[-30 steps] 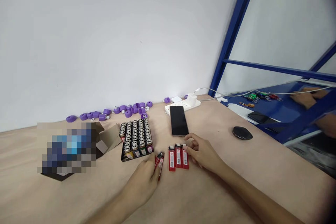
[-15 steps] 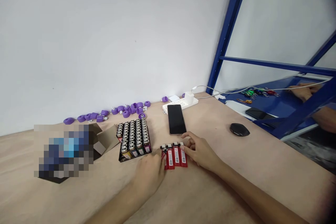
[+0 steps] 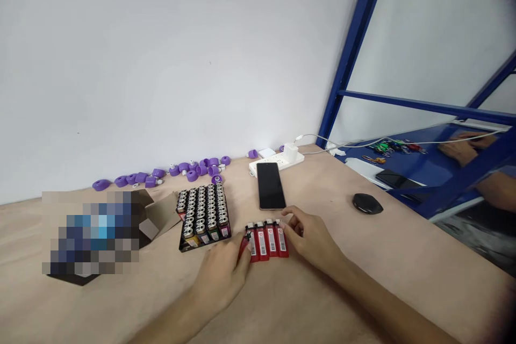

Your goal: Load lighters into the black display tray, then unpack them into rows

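Observation:
Several red lighters point(image 3: 273, 239) lie side by side on the table, their metal tops pointing away from me and white labels facing up. My left hand point(image 3: 221, 269) is closed on another red lighter point(image 3: 244, 244), tilted at the left end of the row; part of it is hidden by the fingers. At the right end rests my right hand point(image 3: 308, 234), with thumb and index finger apart by the tops of the lighters. I cannot tell whether the thumb touches the last one. Left of the row, a black tray point(image 3: 185, 249) holds upright lighters point(image 3: 203, 209) in several colours.
A phone point(image 3: 271, 185) leans against a white power strip point(image 3: 298, 159). Purple caps point(image 3: 191, 175) line the wall. At left sits an open box point(image 3: 151, 220), partly pixelated. A black oval object point(image 3: 367, 203) lies right. Beyond the blue frame point(image 3: 346, 27), another person's hands point(image 3: 459, 148) show.
My left hand has drawn back slightly to the left with a red lighter, uncovering more of the row's left end. The right hand's thumb and finger have shifted slightly right.

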Tool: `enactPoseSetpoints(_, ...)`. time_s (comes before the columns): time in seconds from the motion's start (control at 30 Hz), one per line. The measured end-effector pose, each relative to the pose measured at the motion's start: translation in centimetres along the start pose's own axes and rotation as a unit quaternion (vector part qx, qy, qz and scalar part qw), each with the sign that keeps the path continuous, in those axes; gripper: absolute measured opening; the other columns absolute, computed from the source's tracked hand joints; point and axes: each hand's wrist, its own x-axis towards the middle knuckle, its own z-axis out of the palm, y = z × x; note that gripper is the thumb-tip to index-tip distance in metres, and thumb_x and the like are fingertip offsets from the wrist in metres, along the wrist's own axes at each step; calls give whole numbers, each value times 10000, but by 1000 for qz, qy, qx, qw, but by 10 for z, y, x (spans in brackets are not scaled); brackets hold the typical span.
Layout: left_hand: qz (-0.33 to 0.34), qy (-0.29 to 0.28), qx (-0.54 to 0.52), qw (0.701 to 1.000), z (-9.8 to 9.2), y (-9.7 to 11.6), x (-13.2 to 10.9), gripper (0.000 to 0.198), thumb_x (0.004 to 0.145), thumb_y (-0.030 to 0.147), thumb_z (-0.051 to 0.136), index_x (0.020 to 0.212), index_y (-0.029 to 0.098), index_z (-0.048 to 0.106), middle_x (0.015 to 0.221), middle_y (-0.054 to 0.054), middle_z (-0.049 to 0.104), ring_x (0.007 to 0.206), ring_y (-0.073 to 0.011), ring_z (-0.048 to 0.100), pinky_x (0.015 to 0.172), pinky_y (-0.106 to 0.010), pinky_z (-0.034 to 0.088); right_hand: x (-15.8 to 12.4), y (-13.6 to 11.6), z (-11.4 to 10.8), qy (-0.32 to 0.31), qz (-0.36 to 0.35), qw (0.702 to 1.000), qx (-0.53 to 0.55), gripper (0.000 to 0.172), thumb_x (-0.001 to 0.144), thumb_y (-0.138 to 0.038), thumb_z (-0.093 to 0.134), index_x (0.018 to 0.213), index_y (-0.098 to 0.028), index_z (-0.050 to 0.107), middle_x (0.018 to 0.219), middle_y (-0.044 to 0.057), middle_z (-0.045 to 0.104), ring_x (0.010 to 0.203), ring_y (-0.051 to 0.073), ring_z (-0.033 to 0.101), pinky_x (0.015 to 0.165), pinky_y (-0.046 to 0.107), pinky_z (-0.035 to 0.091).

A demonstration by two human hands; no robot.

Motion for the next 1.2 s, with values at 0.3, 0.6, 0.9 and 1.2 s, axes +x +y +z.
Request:
enactPoseSetpoints(0.3,-101,-32,-444,890,31,10,-22,681,804,854,328,916,201,489,550,45,486,461,-154,446,417,-258,339,-51,-34,21,2,-294,952,-89,1057,797,-641,703,1550,-160,138,1475,243,430,1360,411,416,1100,539,394)
enactPoseSetpoints(0.6,25,-128,-257,958,-9,19,-33,416,972,556,433,967,196,643,758,-6,632,735,-185,588,719,-283,457,-29,-17,-1,-48,-322,945,-16,877,820,-367,708,1513,-211,194,1377,180,530,1262,336,532,1062,478,438)
enactPoseSetpoints(0.9,25,206,150,967,-144,-37,-21,409,855,504,518,1157,235,580,993,-77,716,792,-272,653,677,-356,503,-9,-12,-61,-187,-35,974,-121,751,832,-462,689,1491,-292,371,1526,105,442,1317,343,505,1037,493,466)
enactPoseSetpoints(1.2,36,98,177,979,-140,-97,21,702,842,428,498,1447,93,381,1468,-168,520,1348,-369,486,1086,-451,406,-7,-2,-47,-209,-27,965,-157,803,782,-389,729,1503,-295,388,1516,83,472,1362,356,442,1099,524,399)
